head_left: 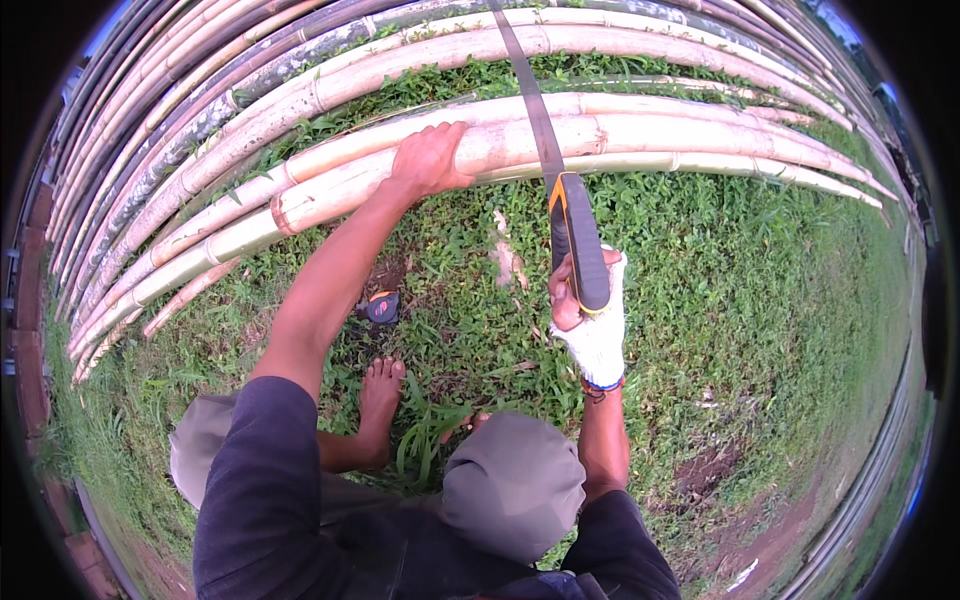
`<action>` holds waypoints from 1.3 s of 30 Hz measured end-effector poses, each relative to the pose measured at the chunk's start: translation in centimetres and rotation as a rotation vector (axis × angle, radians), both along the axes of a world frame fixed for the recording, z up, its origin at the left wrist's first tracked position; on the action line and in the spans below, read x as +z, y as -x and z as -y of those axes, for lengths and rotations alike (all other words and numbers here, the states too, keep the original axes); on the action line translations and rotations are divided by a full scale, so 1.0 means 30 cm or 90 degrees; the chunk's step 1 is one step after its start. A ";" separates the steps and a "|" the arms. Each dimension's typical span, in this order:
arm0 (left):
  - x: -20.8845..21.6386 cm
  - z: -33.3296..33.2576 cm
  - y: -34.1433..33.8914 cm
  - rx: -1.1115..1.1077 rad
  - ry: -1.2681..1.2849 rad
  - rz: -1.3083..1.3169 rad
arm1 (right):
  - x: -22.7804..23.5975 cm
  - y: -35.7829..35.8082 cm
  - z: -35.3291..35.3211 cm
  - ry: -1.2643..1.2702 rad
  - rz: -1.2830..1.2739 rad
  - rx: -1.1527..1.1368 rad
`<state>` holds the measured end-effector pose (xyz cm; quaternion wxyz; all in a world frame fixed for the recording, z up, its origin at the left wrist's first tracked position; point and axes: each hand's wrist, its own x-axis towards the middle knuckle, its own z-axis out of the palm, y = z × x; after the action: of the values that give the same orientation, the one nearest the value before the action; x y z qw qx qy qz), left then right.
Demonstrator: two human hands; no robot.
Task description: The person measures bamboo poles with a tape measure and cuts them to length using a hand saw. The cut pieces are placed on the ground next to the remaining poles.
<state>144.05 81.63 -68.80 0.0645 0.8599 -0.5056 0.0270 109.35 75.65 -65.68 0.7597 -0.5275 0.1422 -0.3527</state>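
My right hand, in a white glove with bare fingertips, is wrapped round the black and orange handle of a hand saw. The saw's long blade points away from me and crosses a pale bamboo pole; whether its teeth are in the pole I cannot tell. To the left of the blade, my bare left hand grips that pole from above, the fingers curled over its far side. More pale poles lie alongside it, one just nearer and one just farther.
Beyond lies a broad stack of bamboo poles, some greyish and mottled. A dark tape measure rests on the grass near my bare foot. My knees are bent close below my hands. Long thin poles run along the right.
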 end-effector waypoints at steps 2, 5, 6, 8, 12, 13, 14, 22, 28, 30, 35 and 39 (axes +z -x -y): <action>-0.029 -0.018 -0.013 -0.024 0.054 0.011 | -0.045 -0.111 0.014 -0.050 -0.031 0.101; -0.002 0.001 0.009 -0.005 0.008 -0.023 | -0.126 -0.171 0.045 0.109 -0.116 0.094; 0.004 -0.002 0.003 0.001 -0.009 -0.027 | -0.156 -0.180 0.047 0.115 -0.126 0.082; 0.008 -0.023 -0.004 0.020 -0.001 -0.022 | -0.166 -0.200 0.025 0.110 -0.137 0.052; 0.009 0.009 0.027 0.024 -0.018 -0.034 | -0.102 -0.187 0.007 0.175 -0.167 -0.029; 0.011 0.015 0.038 0.026 -0.023 -0.039 | -0.107 -0.174 0.009 0.217 -0.164 -0.049; 0.026 0.021 0.029 0.027 -0.026 -0.036 | -0.116 -0.167 0.006 0.231 -0.154 -0.056; 0.065 0.076 0.023 0.073 -0.100 -0.056 | -0.104 -0.145 -0.006 0.197 -0.122 -0.089; 0.019 0.055 0.027 0.049 -0.045 -0.032 | -0.125 -0.110 -0.004 0.230 -0.113 -0.110; 0.025 0.061 0.030 0.041 -0.055 -0.038 | -0.148 -0.093 0.018 0.198 -0.125 -0.101; 0.025 0.064 0.008 0.034 -0.081 -0.061 | -0.148 -0.068 0.022 0.157 -0.148 -0.062; 0.026 0.069 -0.003 0.012 -0.063 -0.049 | -0.166 -0.092 0.031 0.209 -0.165 -0.091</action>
<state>144.13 79.56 -68.01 0.0413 0.8672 -0.4954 -0.0304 112.11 74.72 -70.66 0.6119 -0.6737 0.2161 -0.3535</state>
